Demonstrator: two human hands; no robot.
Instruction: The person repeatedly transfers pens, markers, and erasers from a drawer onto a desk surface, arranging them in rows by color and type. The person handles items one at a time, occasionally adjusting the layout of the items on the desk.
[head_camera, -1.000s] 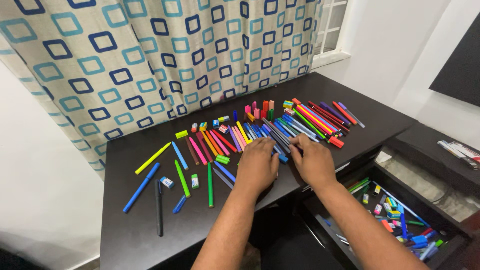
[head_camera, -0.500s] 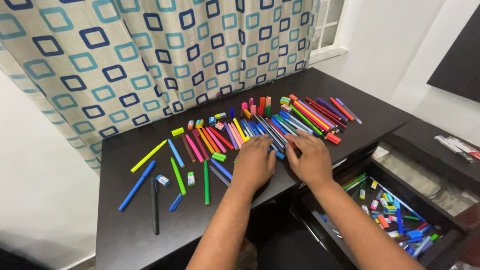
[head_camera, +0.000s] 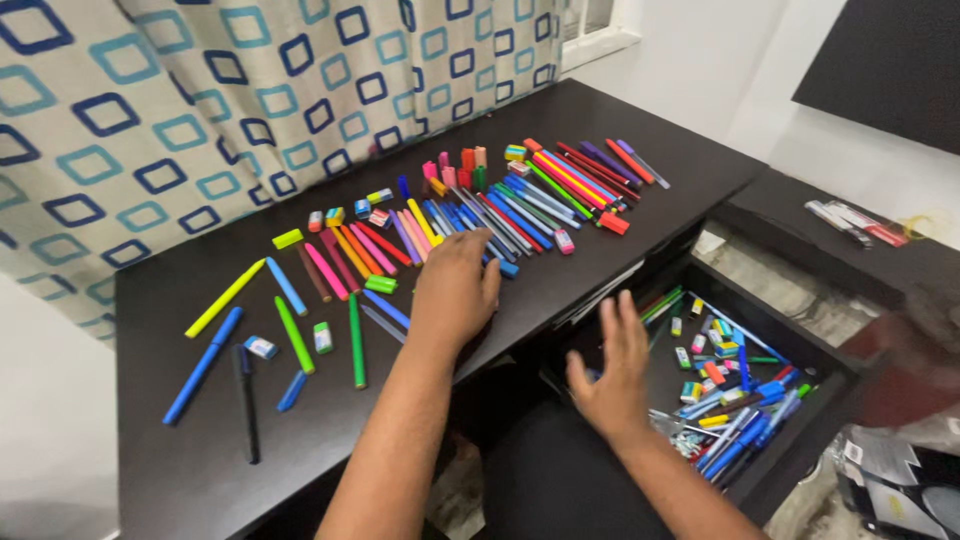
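Since a second ago the right hand (head_camera: 612, 385) has left the desk (head_camera: 180, 470) and hangs open-fingered over the open drawer (head_camera: 800, 350), while the left hand (head_camera: 455, 290), fingers flat, grasping nothing, presses the blue pens (head_camera: 495, 225) near the front edge, where a careless sweep could knock them off.

Two hands show: the left hand (head_camera: 455, 290) lies flat on the desk (head_camera: 200, 470), the right hand (head_camera: 610, 375) is spread over the open drawer (head_camera: 800, 440). One desk, one drawer, one curtain (head_camera: 200, 110).

Pens (head_camera: 480, 215) lie in a long row across the desk, several dozen, too crowded to count exactly. To the left, apart from the row, I count seven loose ones: one yellow pen (head_camera: 224, 298), three blue, two green, one black pen (head_camera: 246, 402). Small caps (head_camera: 322, 337) are scattered among them, roughly a dozen. The drawer holds many more pens and caps, too jumbled to count.
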